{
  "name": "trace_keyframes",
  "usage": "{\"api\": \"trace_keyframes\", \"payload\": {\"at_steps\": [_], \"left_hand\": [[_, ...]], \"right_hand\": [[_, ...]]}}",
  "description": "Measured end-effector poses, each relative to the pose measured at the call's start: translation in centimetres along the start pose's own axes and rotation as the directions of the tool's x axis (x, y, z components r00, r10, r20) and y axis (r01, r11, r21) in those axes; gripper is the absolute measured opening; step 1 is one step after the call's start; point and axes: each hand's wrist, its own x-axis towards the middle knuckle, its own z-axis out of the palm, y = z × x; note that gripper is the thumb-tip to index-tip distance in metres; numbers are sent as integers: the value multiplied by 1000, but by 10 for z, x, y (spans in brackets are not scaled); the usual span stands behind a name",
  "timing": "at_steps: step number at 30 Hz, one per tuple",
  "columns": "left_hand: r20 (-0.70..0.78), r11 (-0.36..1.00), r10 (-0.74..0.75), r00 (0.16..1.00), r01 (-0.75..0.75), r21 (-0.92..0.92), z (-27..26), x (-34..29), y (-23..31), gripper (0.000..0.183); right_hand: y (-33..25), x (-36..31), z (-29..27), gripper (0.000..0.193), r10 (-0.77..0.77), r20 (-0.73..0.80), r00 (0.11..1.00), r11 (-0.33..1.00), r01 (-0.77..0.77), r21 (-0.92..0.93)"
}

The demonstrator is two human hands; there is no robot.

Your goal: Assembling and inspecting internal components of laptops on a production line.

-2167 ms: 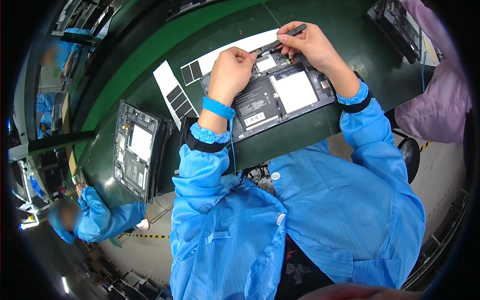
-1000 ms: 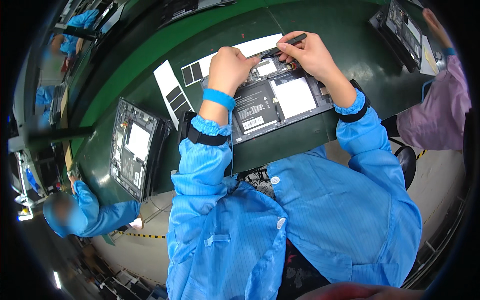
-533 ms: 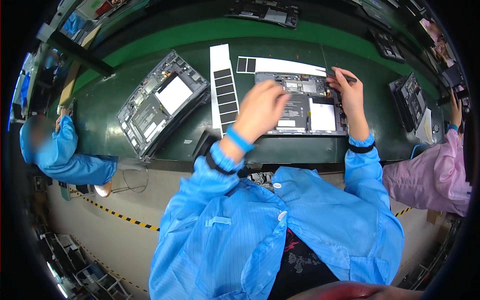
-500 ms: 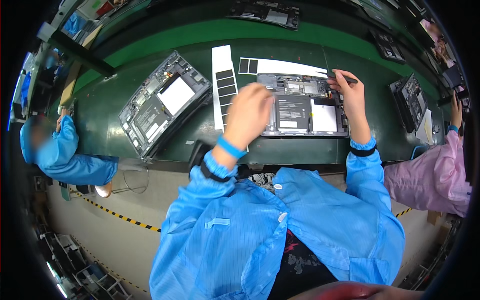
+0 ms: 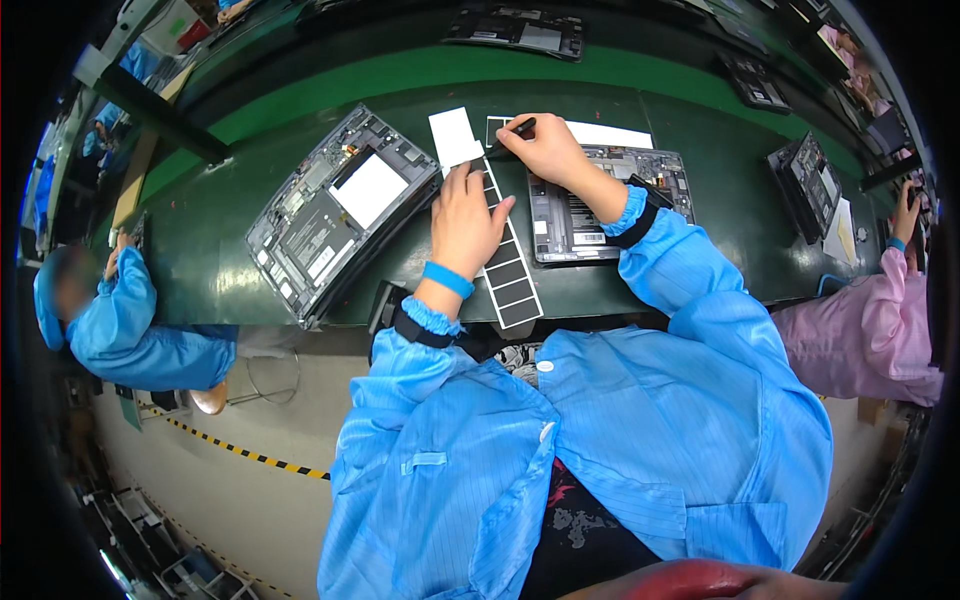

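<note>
My right hand [image 5: 548, 150] grips slim black tweezers [image 5: 522, 127], their tips down at a strip of black rectangular stickers [image 5: 512, 268] on white backing. My left hand [image 5: 467, 218] lies on the strip's left side, fingers stretched out and thumb apart. The strip slants toward me, its near end at the table's front edge. Its blank white far part [image 5: 452, 128] shows beyond my fingers. Under my right forearm sits an opened laptop base [image 5: 560, 251] with its inside parts showing; my sleeve hides much of it.
A second opened laptop base [image 5: 335, 205], apparently stacked on another, stands at left. Another white sheet [image 5: 612, 134] lies behind the nearer laptop. More opened units [image 5: 805, 185] stand at right. A person in blue [image 5: 120, 310] sits at left, one in pink [image 5: 850, 330] at right.
My right hand has swung left from the laptop to the sticker strip with the tweezers. My left hand has come down onto the strip, which now slants and sits nearer to me.
</note>
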Motion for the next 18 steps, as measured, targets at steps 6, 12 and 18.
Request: {"api": "trace_keyframes", "payload": {"at_steps": [6, 12, 18], "left_hand": [[132, 995, -37, 991, 24, 99, -1, 8, -2, 72], [94, 994, -12, 996, 2, 114, 5, 3, -4, 75], [123, 994, -30, 992, 16, 107, 5, 5, -4, 75]], "right_hand": [[17, 5, 5, 31, -38, -41, 998, 999, 37, -24], [20, 4, 10, 32, -62, -73, 995, 998, 61, -8], [27, 6, 8, 32, -11, -142, 990, 998, 21, 67]]}}
